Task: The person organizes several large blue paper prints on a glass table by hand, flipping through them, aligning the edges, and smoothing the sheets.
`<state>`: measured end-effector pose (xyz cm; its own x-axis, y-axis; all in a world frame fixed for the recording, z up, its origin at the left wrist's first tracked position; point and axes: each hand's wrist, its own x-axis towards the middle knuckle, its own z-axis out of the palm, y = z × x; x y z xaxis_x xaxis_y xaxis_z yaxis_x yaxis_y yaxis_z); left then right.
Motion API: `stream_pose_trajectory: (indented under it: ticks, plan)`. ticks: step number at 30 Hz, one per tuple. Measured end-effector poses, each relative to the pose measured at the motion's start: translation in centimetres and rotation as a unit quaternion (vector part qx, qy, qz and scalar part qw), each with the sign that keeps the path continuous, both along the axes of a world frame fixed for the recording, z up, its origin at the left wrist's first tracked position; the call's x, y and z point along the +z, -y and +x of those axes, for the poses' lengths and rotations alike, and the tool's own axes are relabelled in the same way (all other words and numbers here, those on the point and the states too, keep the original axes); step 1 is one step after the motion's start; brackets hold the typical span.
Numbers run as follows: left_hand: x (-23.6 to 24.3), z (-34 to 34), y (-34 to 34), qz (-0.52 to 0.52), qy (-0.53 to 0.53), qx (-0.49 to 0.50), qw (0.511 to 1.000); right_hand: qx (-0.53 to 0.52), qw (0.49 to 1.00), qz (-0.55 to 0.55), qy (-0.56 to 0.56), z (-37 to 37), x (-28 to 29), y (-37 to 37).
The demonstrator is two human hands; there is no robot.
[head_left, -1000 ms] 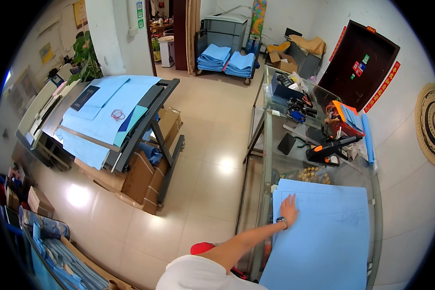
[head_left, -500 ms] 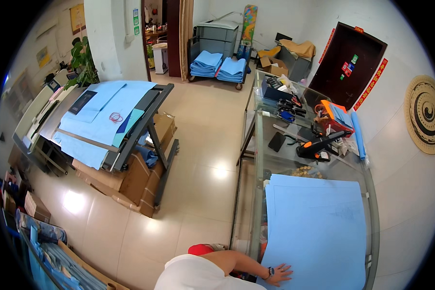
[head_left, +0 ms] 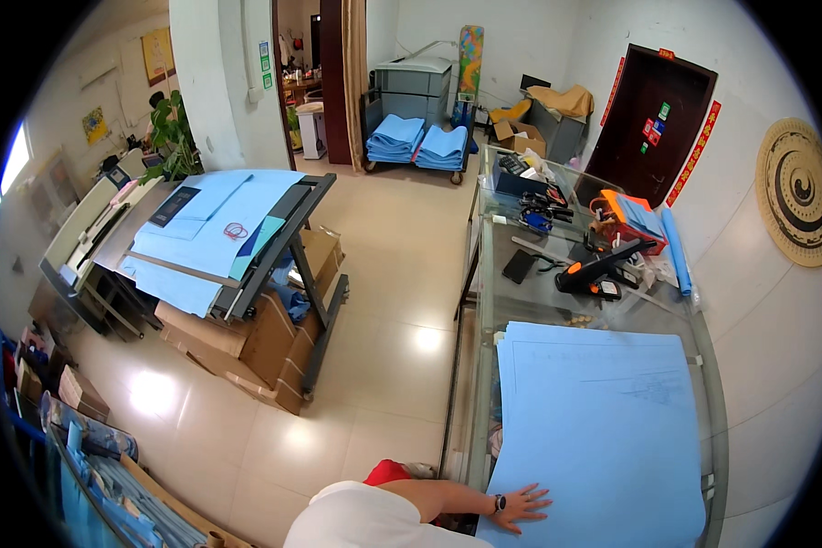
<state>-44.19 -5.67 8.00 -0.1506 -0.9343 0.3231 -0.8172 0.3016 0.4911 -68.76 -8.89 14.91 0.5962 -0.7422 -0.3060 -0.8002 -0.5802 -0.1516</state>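
A stack of large light-blue sheets (head_left: pixel 603 429) lies flat on the glass-topped table at the right. Faint lines are drawn on the uppermost sheet, mostly toward its far right part. My left hand (head_left: pixel 522 504) rests palm down on the near left part of the stack, its fingers spread and holding nothing. A dark watch is on that wrist, and the white-sleeved arm reaches in from the lower edge. My right hand is out of the picture.
Beyond the sheets, the glass table (head_left: pixel 557 306) bears a black phone (head_left: pixel 519 266), a black-and-orange handheld tool (head_left: pixel 603 268) and an orange-red basket (head_left: pixel 630 219). A left worktable (head_left: pixel 315 196) holds blue sheets above cardboard boxes (head_left: pixel 279 352). A cart (head_left: pixel 457 169) with folded blue stacks stands far back.
The whole view has shifted slightly as my head moved. My left hand stays flat on the blue sheets, with its fingers still spread.
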Motion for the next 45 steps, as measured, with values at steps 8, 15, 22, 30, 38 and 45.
stream_pose_trajectory:
  ticks: [8, 15, 22, 30, 38, 45]
  plan:
    - [2.0, -0.1, -0.2, 0.012, 0.042, 0.009, 0.999, -0.007, 0.998, -0.027, 0.055, -7.4, -0.8, 6.2]
    - [3.7, -0.3, 0.0, 0.064, 0.094, 0.011, 0.993, -0.025, 0.989, -0.141, 0.043, -11.1, -2.3, 16.5]
    - [5.2, -0.8, 0.7, 0.082, 0.119, 0.014, 0.989, -0.062, 0.977, -0.192, 0.069, -16.0, -3.9, 32.2]
    - [5.8, -1.2, 2.0, 0.131, 0.136, 0.026, 0.982, -0.192, 0.948, -0.127, 0.221, -21.9, -9.1, 53.1]
    - [6.4, -1.3, 3.2, 0.193, 0.17, 0.026, 0.966, -0.259, 0.917, -0.146, 0.266, -25.5, -12.0, 65.4]
    - [5.7, -1.2, 3.9, 0.202, 0.178, 0.031, 0.962, -0.322, 0.889, -0.162, 0.283, -23.3, -9.3, 65.9]
